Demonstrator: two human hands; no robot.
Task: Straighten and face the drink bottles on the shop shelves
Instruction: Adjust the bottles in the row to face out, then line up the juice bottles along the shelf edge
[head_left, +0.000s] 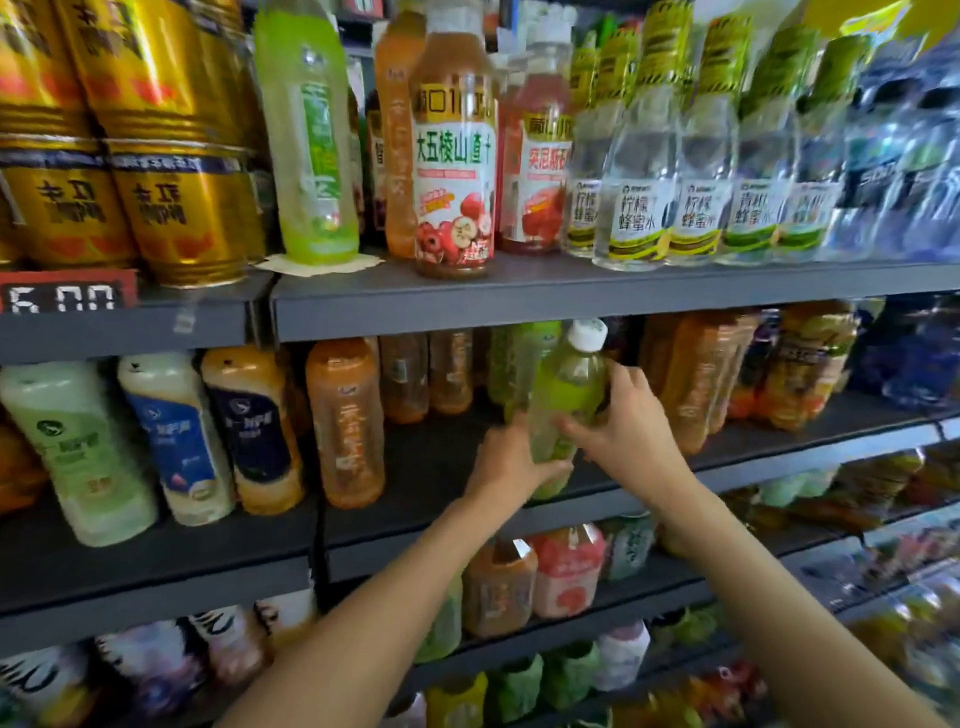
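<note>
Both hands are on one green bottle at the front edge of the middle shelf, in the gap between the orange bottle on its left and the orange bottles on its right. The left hand wraps the lower body from the left, with its fingers curled round near the base. The right hand grips the upper body from the right, just under the shoulder, thumb across the front. The bottle's long axis is not plumb: the white cap leans up and to the right, nearly reaching the underside of the upper shelf, while the base sits lower left by the shelf lip. I cannot tell whether the base touches the shelf. To my eye the next move turns on that tilt, with the right hand bringing the top upright and turning the label forward. Neither hand is nearer; each holds an end.
</note>
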